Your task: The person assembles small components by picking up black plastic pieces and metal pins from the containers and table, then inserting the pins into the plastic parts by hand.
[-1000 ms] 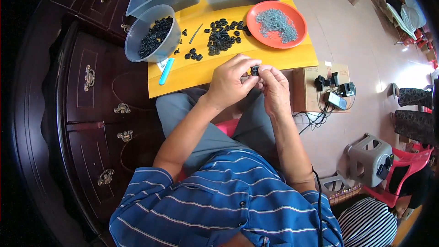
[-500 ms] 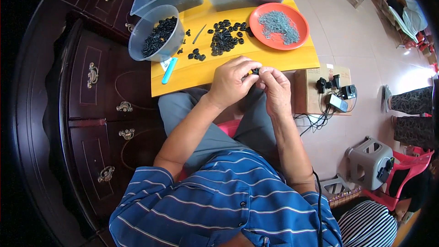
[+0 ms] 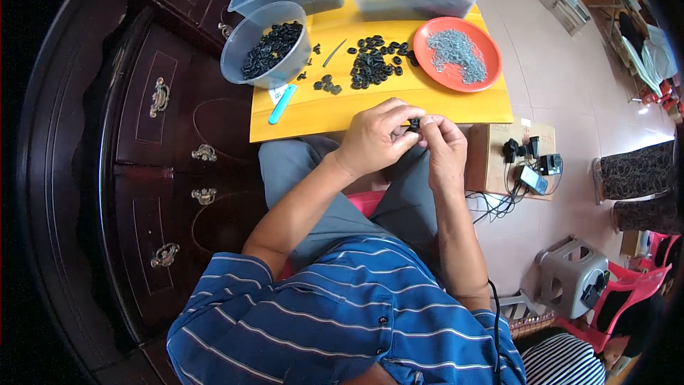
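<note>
Just off the front edge of the yellow table [image 3: 328, 115], my two hands meet over my lap. My left hand [image 3: 377, 135] pinches a small black part [image 3: 414, 124], its fingers bent around it. Thumb and forefinger of my right hand [image 3: 443, 141] close on the same part from the other side. Most of the part is hidden by the fingertips. Beyond my hands lies a loose pile of small black oval rings [image 3: 372, 70]. A red plate [image 3: 468, 84] of small silvery metal pieces [image 3: 459, 50] stands to the right of that pile.
A clear round tub [image 3: 285, 64] of black parts and a turquoise-handled tool [image 3: 282, 105] are at the left. Two clear plastic bins [image 3: 420, 1] stand at the back. A dark wooden cabinet [image 3: 171, 128] borders the left. A cardboard box [image 3: 491, 160] with devices and cables sits right.
The whole view has shifted, so the table and its contents appear farther right. My hands stay together on the black part; a yellow bit seen at the left fingertips no longer shows.
</note>
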{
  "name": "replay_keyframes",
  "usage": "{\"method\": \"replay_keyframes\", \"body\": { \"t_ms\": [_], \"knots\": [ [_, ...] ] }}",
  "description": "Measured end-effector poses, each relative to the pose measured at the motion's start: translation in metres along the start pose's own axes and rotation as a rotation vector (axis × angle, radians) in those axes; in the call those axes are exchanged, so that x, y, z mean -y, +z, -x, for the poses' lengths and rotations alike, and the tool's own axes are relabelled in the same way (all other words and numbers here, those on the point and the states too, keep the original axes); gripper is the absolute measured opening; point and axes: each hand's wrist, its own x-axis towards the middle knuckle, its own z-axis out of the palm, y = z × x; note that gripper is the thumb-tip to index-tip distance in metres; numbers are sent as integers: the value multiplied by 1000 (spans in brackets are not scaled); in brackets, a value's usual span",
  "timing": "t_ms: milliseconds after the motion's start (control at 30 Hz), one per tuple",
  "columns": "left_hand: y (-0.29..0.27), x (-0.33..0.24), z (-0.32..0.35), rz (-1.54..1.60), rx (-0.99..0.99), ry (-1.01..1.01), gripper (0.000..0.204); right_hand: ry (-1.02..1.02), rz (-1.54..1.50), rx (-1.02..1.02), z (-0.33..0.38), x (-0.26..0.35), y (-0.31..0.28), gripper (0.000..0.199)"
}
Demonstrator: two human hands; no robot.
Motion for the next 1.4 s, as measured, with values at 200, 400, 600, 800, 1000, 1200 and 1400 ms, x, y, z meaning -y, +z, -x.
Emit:
{"method": "replay_keyframes", "body": {
  "t_ms": [200,400,600,800,1000,1200,1400],
  "knots": [
    [-12,20,17,32,26,-106,21,-23,258,134,5,0,7,14],
    [-27,75,39,-153,-78,-204,20,-3,424,224,5,-12,3,16],
    [-55,106,36,-451,-50,-261,20,13,406,264,5,-15,4,12],
    [-59,119,24,-534,-201,-248,27,-2,431,277,4,-14,3,12],
    [-32,107,11,-430,-176,-146,27,-10,432,251,7,-10,6,12],
    [-19,106,-1,-498,-111,-171,27,-25,458,217,7,-10,5,14],
    [-19,104,-4,-383,-146,-186,26,-42,474,189,6,-11,3,15]
  ]
}}
